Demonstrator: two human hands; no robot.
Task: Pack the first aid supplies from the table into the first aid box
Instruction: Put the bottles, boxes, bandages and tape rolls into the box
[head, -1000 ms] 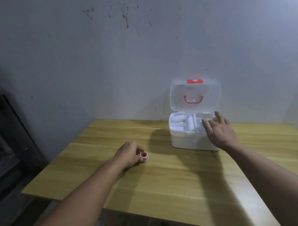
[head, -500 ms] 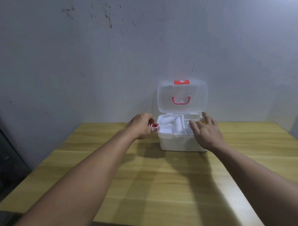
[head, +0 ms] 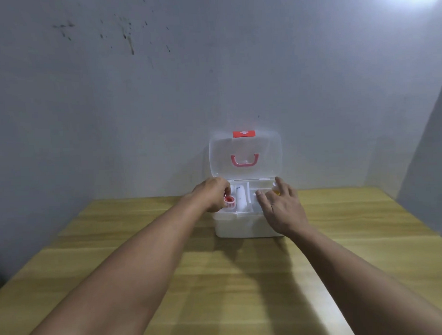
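at the far edge of the wooden tabletop [head: 244, 279], pushed up against the grey wall [head: 162, 94], sits the white first aid box [head: 242, 226] with its clear lid [head: 244, 154] flipped open and standing upright. you can see the red handle [head: 244, 160] through the lid and a red latch with a white cross [head: 244, 134] at the top edge.

left hand [head: 212, 196] is over the left end of the box, fingers [head: 225, 189] curled and pinching a small tape roll [head: 229, 199] with a red centre. the roll is right above the leftmost compartment of the inner tray, at about rim height. can't tell if it's touching the tray or not, it's too small and a bit blurry.

right hand [head: 283, 210] is over the right front part of the box with the fingers loosely spread, not gripping anything as far as i can see. looks like it rests on the box rim but hard to be sure. just past its fingertips there's something small and yellowish [head: 276, 190] in the right compartment, can't make out what.

between the two hands a white bandage roll [head: 241, 200] lies lengthwise in a middle compartment. both forearms stretch across the bare wood, throwing soft shadows toward the box.
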